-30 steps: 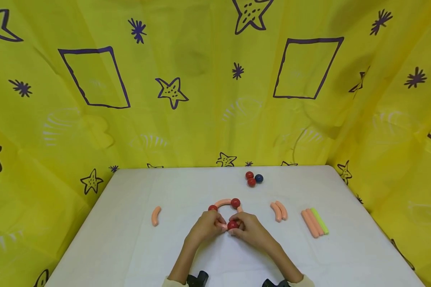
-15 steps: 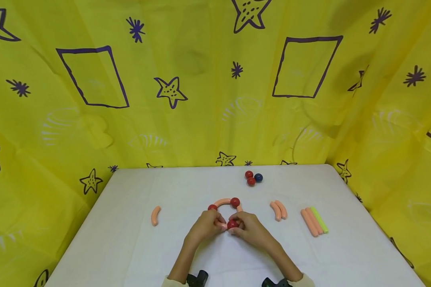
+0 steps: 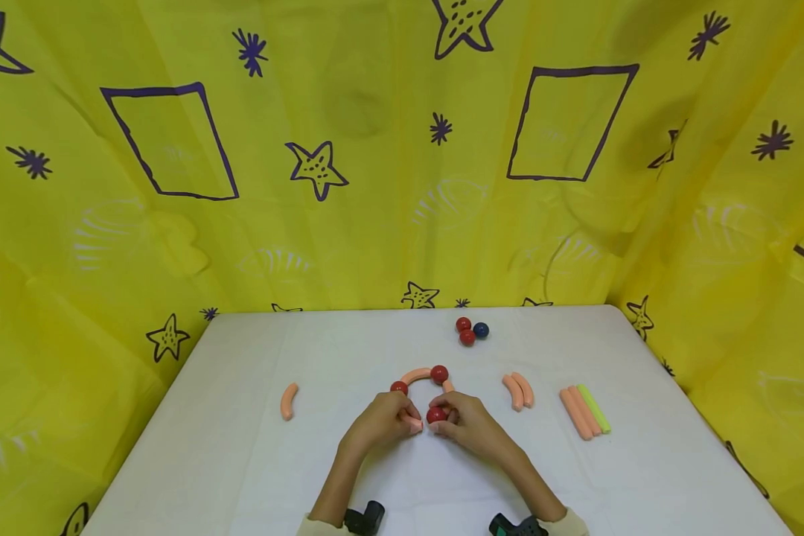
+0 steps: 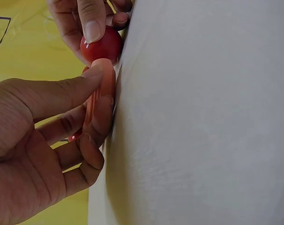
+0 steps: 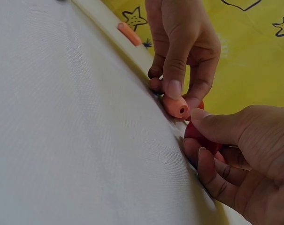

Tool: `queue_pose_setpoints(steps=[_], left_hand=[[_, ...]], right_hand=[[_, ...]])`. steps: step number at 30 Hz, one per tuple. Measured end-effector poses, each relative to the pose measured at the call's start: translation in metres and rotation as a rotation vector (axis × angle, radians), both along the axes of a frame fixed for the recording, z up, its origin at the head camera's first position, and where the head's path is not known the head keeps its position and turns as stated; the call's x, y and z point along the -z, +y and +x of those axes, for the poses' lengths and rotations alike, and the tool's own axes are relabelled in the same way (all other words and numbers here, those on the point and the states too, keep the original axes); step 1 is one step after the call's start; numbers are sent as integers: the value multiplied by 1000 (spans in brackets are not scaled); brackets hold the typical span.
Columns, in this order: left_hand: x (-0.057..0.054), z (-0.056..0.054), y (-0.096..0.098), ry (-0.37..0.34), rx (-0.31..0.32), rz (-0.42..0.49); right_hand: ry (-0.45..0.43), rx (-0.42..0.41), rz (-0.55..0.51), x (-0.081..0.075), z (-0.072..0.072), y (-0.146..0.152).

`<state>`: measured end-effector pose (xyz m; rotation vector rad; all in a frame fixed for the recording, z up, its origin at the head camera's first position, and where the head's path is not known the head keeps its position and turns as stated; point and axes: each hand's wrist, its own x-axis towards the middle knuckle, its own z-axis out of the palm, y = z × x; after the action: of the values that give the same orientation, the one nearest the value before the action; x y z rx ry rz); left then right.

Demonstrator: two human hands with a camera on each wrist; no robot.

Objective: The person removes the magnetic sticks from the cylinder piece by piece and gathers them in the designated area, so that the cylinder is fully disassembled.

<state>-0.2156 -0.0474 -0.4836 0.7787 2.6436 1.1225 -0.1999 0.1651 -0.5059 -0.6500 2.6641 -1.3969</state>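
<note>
My left hand (image 3: 383, 418) pinches the end of a curved orange rod (image 4: 104, 75) between thumb and fingers; a small hole shows in the rod's end (image 5: 181, 110) in the right wrist view. My right hand (image 3: 467, 423) holds a red ball (image 3: 436, 415). A narrow gap parts ball and rod end in the head view. Beyond the hands, a curved orange rod (image 3: 415, 374) joins a red ball (image 3: 398, 388) at left to another red ball (image 3: 439, 374) at right. From that right ball, a further orange rod (image 3: 448, 386) runs down behind my right fingers.
Two red balls (image 3: 464, 324) and a blue ball (image 3: 481, 330) lie at the back of the white table (image 3: 348, 335). One curved orange rod (image 3: 289, 401) lies at left, two more curved rods (image 3: 518, 391) at right. Farther right are straight orange rods (image 3: 576, 413) and a green rod (image 3: 594, 409).
The red ball in my right hand and the rod end in my left hand have come slightly apart, leaving a gap. Both hands keep their grip.
</note>
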Motion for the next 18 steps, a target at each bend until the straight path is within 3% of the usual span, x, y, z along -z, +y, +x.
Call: queue_pose_setpoints(steps=[9,14,18], left_hand=[[-6,-1,0,9,14,-54],[-7,-2,-3,10,-14,-92],[-7,-2,-6,66,-51,-96]], right_hand=[[-7,-4,22,-3,0,0],[-22,-15,24,-5,2,0],[-45,-39,20,-7,4,0]])
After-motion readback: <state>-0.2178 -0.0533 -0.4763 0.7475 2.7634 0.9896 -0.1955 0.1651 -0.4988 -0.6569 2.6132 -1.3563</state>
